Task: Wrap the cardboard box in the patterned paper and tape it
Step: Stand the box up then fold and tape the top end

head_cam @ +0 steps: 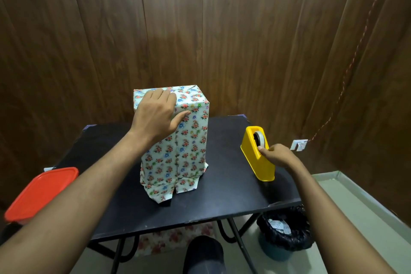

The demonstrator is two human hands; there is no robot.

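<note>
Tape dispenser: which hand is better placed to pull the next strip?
Right. The right hand already pinches at the tape roll in the yellow tape dispenser, while the left hand lies flat on the wrapped box, steadying it.

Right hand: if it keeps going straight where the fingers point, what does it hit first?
The right hand points at the yellow tape dispenser; its fingertips are already at the tape roll edge, so that comes first. Exact contact is unclear.

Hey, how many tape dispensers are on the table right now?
1. The yellow tape dispenser stands on the right side of the black table, with the right hand at its roll. Another could be hidden behind the wrapped box.
</note>
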